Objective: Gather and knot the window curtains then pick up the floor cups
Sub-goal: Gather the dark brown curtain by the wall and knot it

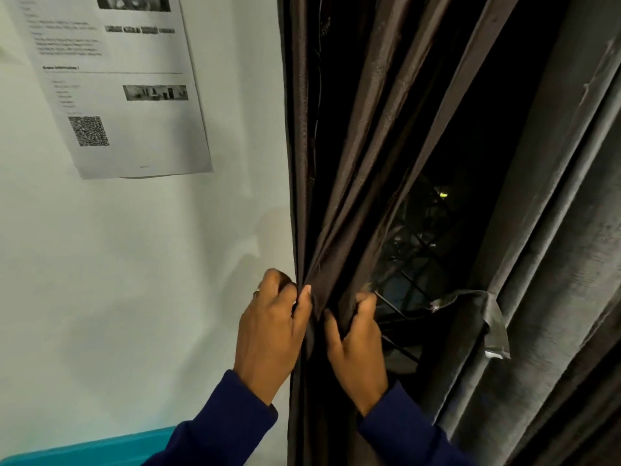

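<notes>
Dark navy sleeves (pixel 221 435) are seen lowest in view. The bunched folds of the dark brown, glossy fabric curtain (pixel 349 183) are gripped by both hands: the left hand (pixel 272 331) is curled around its wall-side edge, the right hand (pixel 356 344) around the adjacent pleats. Beyond, a grey velvety curtain (pixel 544 264) hangs at right. A printed white paper sheet (pixel 134 105) is fixed to the pale wall (pixel 134 280).

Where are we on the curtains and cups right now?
Early. Done: the brown curtain is pulled into folds against the wall, baring dark window. In hand: the left hand and right hand both grip the bunched folds side by side. Left: no knot shows yet, the grey curtain on the right hangs loose, and no cups or floor are in view.
</notes>
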